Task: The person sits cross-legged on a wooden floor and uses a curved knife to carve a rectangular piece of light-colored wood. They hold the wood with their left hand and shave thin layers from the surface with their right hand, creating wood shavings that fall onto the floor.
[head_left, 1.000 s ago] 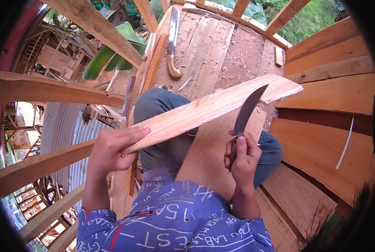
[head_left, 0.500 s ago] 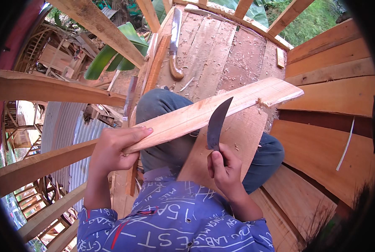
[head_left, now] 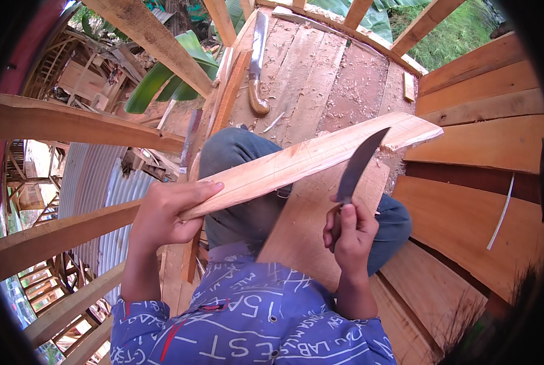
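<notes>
The left hand (head_left: 177,210) pinches one end of a pale plank (head_left: 308,155), which slants over the legs (head_left: 238,152) toward the right edge of the plank floor (head_left: 296,67); holding it there seems to keep those fingers well apart from the steel. The right hand (head_left: 350,231) is closed round the handle of a curved knife (head_left: 362,165), its blade pointing up and away from the body, presumably for firm control. In view the blade crosses the pale plank's near long edge; whether they touch, I cannot tell. A wide board (head_left: 308,243) lies beneath, over the lap, perhaps as support or as cover for the leg. Near the floor's far left corner rests a machete (head_left: 258,67), handle toward the person, apparently for easy reach.
</notes>
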The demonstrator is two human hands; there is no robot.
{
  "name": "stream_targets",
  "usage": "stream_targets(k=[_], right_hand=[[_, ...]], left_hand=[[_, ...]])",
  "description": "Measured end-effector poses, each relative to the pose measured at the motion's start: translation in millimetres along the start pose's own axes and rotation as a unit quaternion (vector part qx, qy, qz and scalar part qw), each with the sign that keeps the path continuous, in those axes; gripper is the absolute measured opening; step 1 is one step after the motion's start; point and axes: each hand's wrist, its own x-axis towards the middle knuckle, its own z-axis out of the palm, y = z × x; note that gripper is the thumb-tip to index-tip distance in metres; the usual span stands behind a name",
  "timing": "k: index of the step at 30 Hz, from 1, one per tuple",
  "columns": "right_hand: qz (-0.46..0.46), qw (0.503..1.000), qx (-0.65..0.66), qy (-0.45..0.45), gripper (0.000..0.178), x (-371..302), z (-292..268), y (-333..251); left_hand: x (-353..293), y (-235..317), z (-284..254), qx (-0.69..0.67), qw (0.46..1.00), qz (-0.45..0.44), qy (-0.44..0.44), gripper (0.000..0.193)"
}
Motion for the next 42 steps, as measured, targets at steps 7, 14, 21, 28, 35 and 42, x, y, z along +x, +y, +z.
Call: stream_targets(k=[7, 14, 21, 28, 35, 42], right_hand=[[-0.15, 0.948, -0.206, -0.189, 0.024, -12.2, 20.6, 21.2], [-0.011, 0.997, -0.049, -0.051, 0.024, -2.0, 10.9, 17.3], [0.016, 0.998, 0.056, -0.015, 0.026, -0.7, -0.1, 12.7], [-0.018, 0.961, -0.17, -0.216, 0.021, -11.8, 23.9, 5.4], [0.084, 0.99, 0.073, -0.088, 0.021, -13.2, -4.0, 11.4], [0.026, 0.999, 0.018, -0.032, 0.025, -42.2, -37.6, 31.4]], left_hand=[[5.7, 0.4, 2.4, -0.003, 1.0, -0.015, -0.001, 0.054], [2.8, -1.3, 1.1, 0.003, 1.0, -0.012, 0.001, 0.054], [2.5, -0.4, -3.6, 0.008, 0.999, -0.023, -0.025, 0.052], [7.1, 3.6, 1.7, 0.003, 1.0, -0.028, -0.006, 0.053], [-0.4, -2.5, 1.2, -0.013, 0.999, -0.032, 0.015, 0.045], [8.8, 21.1, -9.7, -0.006, 0.996, -0.088, -0.006, 0.033]])
